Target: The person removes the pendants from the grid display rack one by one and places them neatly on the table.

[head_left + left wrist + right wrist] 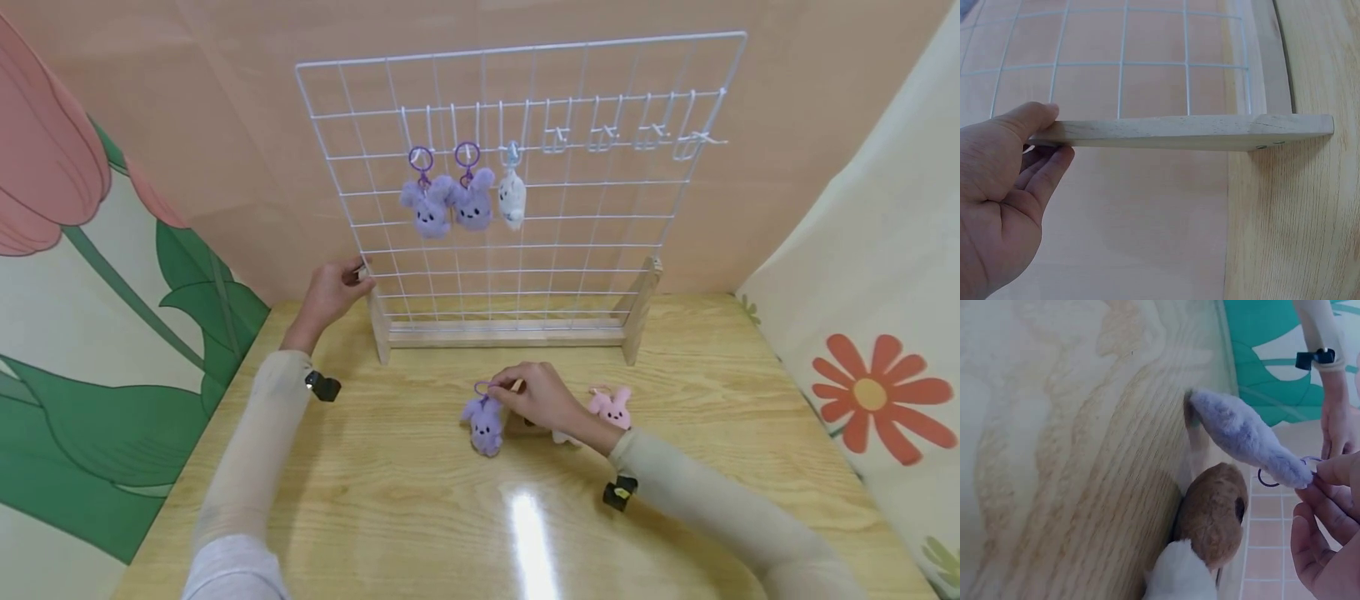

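Note:
My left hand (333,293) grips the top of the wooden side post (1179,131) at the left end of a white wire grid rack (495,250), thumb on one face and fingers on the other. With my right hand (542,398) I pinch a purple plush keychain (486,427) near its purple ring, its lower end close to the table. Beside it in the right wrist view are a brown plush (1213,512) and a white plush (1180,575), both mostly hidden behind my hand in the head view. A pink plush keychain (613,408) lies right of my wrist.
From hooks on the grid hang two purple plush keychains (430,208) and a white plush keychain (513,198). Several bare white hooks (603,137) continue to the right. The rack stands on a wooden table (360,483) before a pink backdrop.

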`<state>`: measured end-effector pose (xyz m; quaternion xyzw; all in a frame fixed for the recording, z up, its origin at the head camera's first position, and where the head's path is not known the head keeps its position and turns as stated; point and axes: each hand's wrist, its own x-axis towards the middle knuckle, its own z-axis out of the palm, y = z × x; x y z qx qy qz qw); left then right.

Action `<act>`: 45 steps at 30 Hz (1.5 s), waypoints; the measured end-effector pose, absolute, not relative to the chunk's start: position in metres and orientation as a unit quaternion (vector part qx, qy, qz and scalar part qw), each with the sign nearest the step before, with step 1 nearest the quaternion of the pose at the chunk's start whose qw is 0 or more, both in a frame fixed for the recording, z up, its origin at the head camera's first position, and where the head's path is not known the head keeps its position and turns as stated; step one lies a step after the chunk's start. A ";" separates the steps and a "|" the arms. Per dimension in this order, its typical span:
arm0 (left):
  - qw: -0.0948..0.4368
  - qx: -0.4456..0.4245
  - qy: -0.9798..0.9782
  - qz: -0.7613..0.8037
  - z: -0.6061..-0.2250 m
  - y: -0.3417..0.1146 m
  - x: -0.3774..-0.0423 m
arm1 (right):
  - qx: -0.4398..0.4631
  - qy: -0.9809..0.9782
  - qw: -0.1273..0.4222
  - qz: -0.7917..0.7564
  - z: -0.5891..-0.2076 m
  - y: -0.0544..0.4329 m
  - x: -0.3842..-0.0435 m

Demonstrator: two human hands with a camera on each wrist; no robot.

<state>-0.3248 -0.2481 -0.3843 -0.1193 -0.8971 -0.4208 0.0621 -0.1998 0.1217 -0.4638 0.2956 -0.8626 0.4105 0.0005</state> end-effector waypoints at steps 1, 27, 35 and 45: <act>0.061 -0.119 -0.897 -0.422 -0.385 -0.248 -0.325 | 0.293 -0.864 -0.001 0.409 -0.464 0.122 -0.201; 0.064 -0.127 -0.896 -0.420 -0.384 -0.248 -0.323 | 0.266 -0.878 0.004 0.399 -0.496 0.123 -0.223; 0.065 -0.128 -0.895 -0.422 -0.382 -0.246 -0.323 | 0.263 -0.881 -0.007 0.393 -0.500 0.123 -0.226; 0.070 -0.136 -0.896 -0.417 -0.383 -0.247 -0.324 | 0.276 -0.888 -0.007 0.367 -0.497 0.122 -0.225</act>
